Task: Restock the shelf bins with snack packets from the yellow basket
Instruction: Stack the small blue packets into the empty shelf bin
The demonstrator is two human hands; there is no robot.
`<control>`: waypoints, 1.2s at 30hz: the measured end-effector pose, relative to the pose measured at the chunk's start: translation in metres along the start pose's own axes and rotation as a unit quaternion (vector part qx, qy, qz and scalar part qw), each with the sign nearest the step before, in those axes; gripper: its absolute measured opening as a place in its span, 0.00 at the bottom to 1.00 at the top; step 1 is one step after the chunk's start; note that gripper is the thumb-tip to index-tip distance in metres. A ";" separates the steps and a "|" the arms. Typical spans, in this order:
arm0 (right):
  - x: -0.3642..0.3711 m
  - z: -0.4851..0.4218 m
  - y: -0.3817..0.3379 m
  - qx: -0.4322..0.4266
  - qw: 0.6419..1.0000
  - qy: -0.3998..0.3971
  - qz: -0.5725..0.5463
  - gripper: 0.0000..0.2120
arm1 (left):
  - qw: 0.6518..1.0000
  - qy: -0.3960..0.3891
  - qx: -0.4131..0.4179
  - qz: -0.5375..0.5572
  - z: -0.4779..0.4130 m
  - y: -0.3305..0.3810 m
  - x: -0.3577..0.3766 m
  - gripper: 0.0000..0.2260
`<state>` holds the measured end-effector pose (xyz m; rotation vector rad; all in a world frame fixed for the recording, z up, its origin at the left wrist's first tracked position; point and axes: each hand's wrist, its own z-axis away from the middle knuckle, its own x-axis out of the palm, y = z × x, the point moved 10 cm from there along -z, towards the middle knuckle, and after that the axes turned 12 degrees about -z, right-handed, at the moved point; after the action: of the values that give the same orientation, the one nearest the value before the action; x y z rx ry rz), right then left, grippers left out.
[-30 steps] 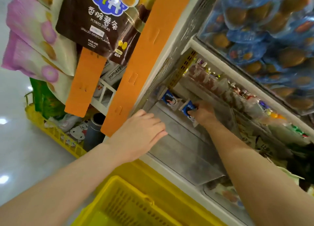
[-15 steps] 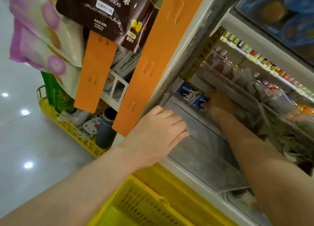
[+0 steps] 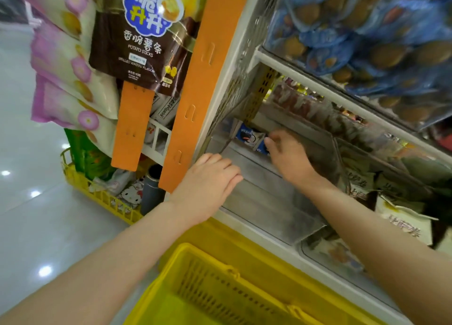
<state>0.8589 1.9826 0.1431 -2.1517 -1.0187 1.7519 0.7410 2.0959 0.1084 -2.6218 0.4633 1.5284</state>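
Right hand [image 3: 288, 153] shifted, blue packet [image 3: 247, 134] alongside

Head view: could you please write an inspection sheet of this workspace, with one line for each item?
Surface: clear shelf bin, mostly bare.
Job's things: blue snack packets at the bin's back; yellow basket below, no packets seen in its visible part.
Clutter: second yellow basket on the floor, holding a cat-face item and a dark cylinder.
Grippers: left hand rests flat on the bin's left edge; right hand reaches the blue snack packets, grip blurred.
Cables: nothing seen.
Surroundings: potato sticks bag hanging beside orange strips; blue-wrapped snacks in the upper bin; glossy floor.
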 end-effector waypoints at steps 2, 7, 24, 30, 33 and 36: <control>-0.008 0.046 -0.016 -0.025 0.998 -0.012 -0.050 0.16 | 1.000 0.008 -0.011 -0.004 0.004 0.002 -0.002 0.16; -0.008 0.149 -0.024 -0.099 0.988 -0.087 0.078 0.24 | 0.999 -0.010 -0.024 -0.033 0.017 0.014 -0.005 0.16; 0.082 0.408 0.208 0.224 0.942 -0.248 0.022 0.16 | 0.952 -0.291 0.059 0.066 0.169 0.170 0.148 0.11; 0.098 0.429 0.237 0.217 0.925 -0.272 0.150 0.28 | 0.837 -0.522 0.056 0.152 0.271 0.222 0.231 0.16; 0.099 0.435 0.256 0.265 0.905 -0.296 0.153 0.25 | 0.787 -0.579 0.006 0.213 0.305 0.244 0.249 0.19; 0.110 0.446 0.260 0.293 0.887 -0.333 0.125 0.18 | 0.753 -0.610 -0.046 0.243 0.321 0.260 0.258 0.19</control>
<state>0.5569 1.7341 -0.2117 -1.3618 -0.2127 2.5844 0.5139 1.8586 -0.2515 -0.9811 0.8908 2.9385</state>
